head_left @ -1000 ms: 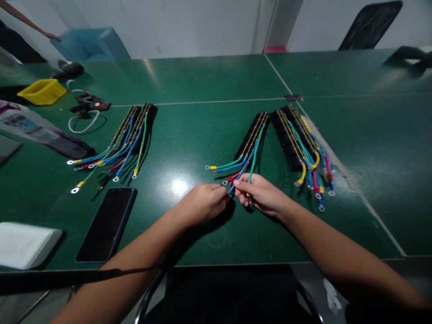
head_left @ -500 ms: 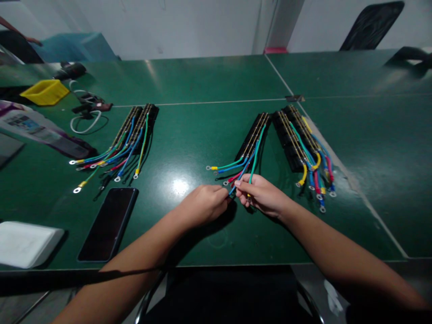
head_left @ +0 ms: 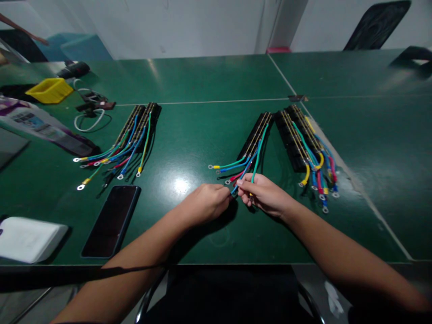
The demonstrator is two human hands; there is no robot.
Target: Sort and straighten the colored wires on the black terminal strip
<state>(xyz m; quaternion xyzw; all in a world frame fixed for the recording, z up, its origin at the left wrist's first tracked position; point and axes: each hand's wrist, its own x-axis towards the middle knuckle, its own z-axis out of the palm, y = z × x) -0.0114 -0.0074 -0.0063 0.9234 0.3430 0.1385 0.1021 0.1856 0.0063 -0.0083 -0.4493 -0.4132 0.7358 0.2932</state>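
A black terminal block point(head_left: 255, 133) with brass-coloured strips lies in front of me, and coloured wires run from its near end. My right hand point(head_left: 265, 192) pinches a blue wire point(head_left: 245, 170) between thumb and forefinger. A green wire point(head_left: 258, 154) passes down by the same fingers. At the end of the blue wire my left hand point(head_left: 213, 201) is closed; its fingertips hide that end. Beside them, another green wire point(head_left: 232, 164) with a yellow-sleeved ring lug and a red-sleeved ring lug point(head_left: 232, 179) lie loose.
Two wired blocks point(head_left: 293, 146) lie to the right, and another pair point(head_left: 152, 118) to the left. A phone point(head_left: 111, 222), a white box point(head_left: 32, 238), a plastic packet point(head_left: 43, 128), a yellow tray point(head_left: 50, 91) and a white cable point(head_left: 89, 121) are on the left. Another person's arm point(head_left: 25, 30) shows far left.
The whole view has shifted slightly, so everything sits a little further right. Both hands keep nearly the same pose on the blue wire.
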